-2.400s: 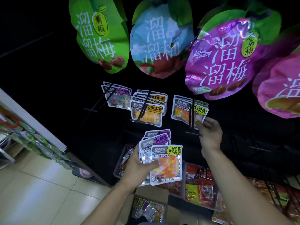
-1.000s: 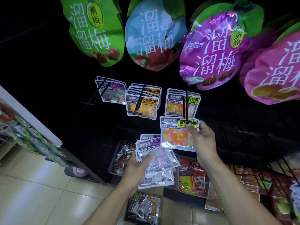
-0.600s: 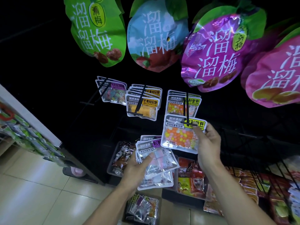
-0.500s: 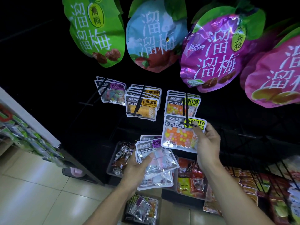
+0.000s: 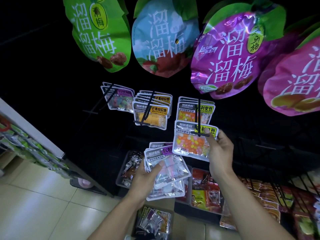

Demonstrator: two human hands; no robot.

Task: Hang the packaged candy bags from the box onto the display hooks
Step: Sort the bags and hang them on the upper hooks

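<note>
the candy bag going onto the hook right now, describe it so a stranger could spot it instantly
Below the big purple plum pouch hangs a peg hook with jelly bean bags. At the hook's front tip, the right hand pinches the jelly bean bag by its yellow label. Unlike its hanging neighbours, it is hand-held, nearest and slightly tilted.

Right hand [image 5: 220,151] pinches a clear orange-bean candy bag [image 5: 191,141] at the black hook's tip [image 5: 200,135], frame centre. Left hand [image 5: 147,177] grips a stack of clear pouches [image 5: 170,172] below.

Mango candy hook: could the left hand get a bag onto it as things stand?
Probably not yet: the left hand grips a stack of bags. The way up to the mango hook looks free.
</note>
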